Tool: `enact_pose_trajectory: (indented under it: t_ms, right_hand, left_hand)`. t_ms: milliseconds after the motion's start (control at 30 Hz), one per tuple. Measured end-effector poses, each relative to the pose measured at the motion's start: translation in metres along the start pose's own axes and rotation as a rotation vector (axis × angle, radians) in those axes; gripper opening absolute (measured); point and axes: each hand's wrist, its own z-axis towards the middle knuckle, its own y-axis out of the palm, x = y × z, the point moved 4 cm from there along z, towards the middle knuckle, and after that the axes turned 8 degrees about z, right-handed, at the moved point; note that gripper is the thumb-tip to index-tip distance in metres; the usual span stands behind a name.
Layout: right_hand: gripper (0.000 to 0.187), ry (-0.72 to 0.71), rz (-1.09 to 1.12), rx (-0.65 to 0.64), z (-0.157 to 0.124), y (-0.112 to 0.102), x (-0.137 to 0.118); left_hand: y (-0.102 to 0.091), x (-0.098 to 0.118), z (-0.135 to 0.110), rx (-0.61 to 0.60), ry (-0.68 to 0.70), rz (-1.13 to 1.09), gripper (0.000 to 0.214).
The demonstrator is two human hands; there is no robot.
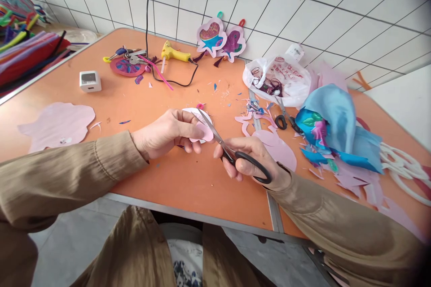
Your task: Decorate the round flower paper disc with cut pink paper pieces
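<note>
In my left hand [171, 132] is a small pink cutout [206, 132], pinched between thumb and fingers above the table. My right hand [251, 161] grips a pair of scissors [230, 152] by black handles, the blades pointing up and left at the cutout's edge. Just behind the cutout shows a white rounded piece [208, 116] with a pink loop [200, 106] at its top; whether my left hand holds it too I cannot tell. Beyond my right hand lies a larger pink sheet [281, 148].
Farther back are a yellow glue gun [177, 52], keys [136, 59], a white cube [90, 81] and two butterfly-like ornaments [211, 38]. To the right sit a plastic bag [292, 76], second scissors [281, 121], blue fabric [336, 116] and scraps. A pink piece [59, 125] lies left.
</note>
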Motion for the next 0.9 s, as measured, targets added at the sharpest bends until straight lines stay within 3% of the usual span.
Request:
enact_pose_trajectory:
  t_ms: [900]
  right_hand:
    - [0.061, 0.161, 0.025, 0.031, -0.001, -0.01, 0.01]
  left_hand:
    - [-0.001, 0.0, 0.001, -0.046, -0.005, -0.019, 0.007]
